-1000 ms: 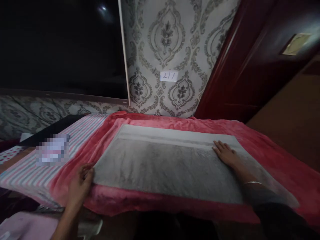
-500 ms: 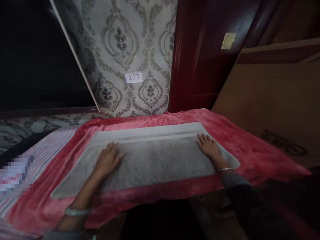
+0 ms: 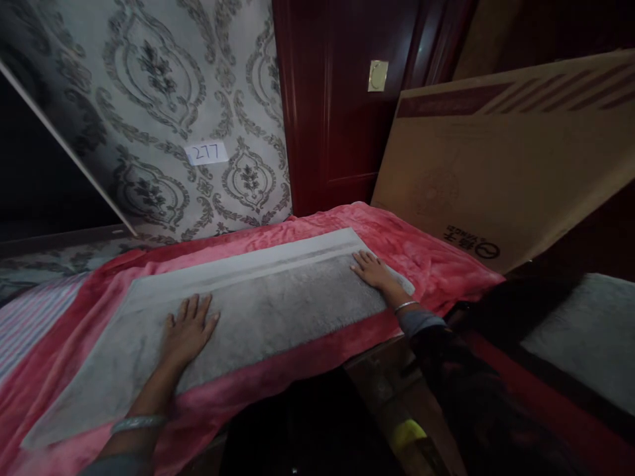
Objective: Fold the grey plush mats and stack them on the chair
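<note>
Both palms flat on the grey towel [image 3: 278,311]

My left hand [image 3: 187,330] presses lower left of centre, my right hand [image 3: 373,271] at the towel's right end, fingers spread, gripping nothing; the towel lies mid-frame on the pink blanket [image 3: 426,254] over the table.

Left hand [image 3: 188,330]: bare, wearing a pale bangle at the wrist. Right hand [image 3: 374,271]: bare, wearing a thin silver bangle, with a grey cuff and dark sleeve showing behind.
</note>
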The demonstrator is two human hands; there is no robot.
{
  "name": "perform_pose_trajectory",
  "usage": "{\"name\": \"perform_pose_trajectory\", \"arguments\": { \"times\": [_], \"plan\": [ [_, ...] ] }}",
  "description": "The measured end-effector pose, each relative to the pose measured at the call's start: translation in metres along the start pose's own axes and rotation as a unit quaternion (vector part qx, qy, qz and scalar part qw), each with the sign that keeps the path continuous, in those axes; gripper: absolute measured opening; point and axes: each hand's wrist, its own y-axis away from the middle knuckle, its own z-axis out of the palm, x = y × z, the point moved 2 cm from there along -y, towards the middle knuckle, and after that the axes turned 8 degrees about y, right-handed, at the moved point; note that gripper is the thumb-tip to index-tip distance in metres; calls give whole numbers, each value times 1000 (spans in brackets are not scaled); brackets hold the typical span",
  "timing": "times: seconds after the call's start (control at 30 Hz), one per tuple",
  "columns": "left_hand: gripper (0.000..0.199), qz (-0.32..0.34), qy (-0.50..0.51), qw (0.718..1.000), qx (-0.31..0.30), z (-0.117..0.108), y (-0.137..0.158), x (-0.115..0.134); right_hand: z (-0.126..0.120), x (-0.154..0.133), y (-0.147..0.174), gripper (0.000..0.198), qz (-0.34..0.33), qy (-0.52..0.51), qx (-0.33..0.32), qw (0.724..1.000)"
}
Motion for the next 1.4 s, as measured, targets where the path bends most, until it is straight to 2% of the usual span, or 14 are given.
{"name": "perform_pose_trajectory", "arguments": {
  "times": [0.1,0.27,0.37,0.43,0.57,0.7,0.83,1.0,1.2,1.4],
  "plan": [
    [65,3,8,1000,3,1,-1,0,6,30,19,62,28,-7,2,1000],
    [64,3,23,1000,9,4,-3,-3,22,61,54,58,55,0,65,996],
    [64,6,22,1000,9,4,-3,-2,22,63,66,54,78,-5,95,992],
    [63,7,22,1000,10,3,-2,-1,16,62,69,49,117,-27,101,988],
    [64,4,19,1000,2,0,-1,0,1,62,63,39,206,-84,95,970],
    [64,2,13,1000,2,0,0,-1,-4,60,58,34,238,-111,102,959],
    [63,8,13,1000,9,2,-1,-4,0,60,59,33,250,-138,114,951],
    [64,11,18,1000,16,6,-6,-8,0,69,55,36,235,-176,74,953],
    [64,17,29,999,22,10,-5,-10,-8,86,56,36,216,-228,62,947],
    [64,14,62,997,32,10,-10,-21,-6,84,63,39,203,-268,50,940]
  ]
}}
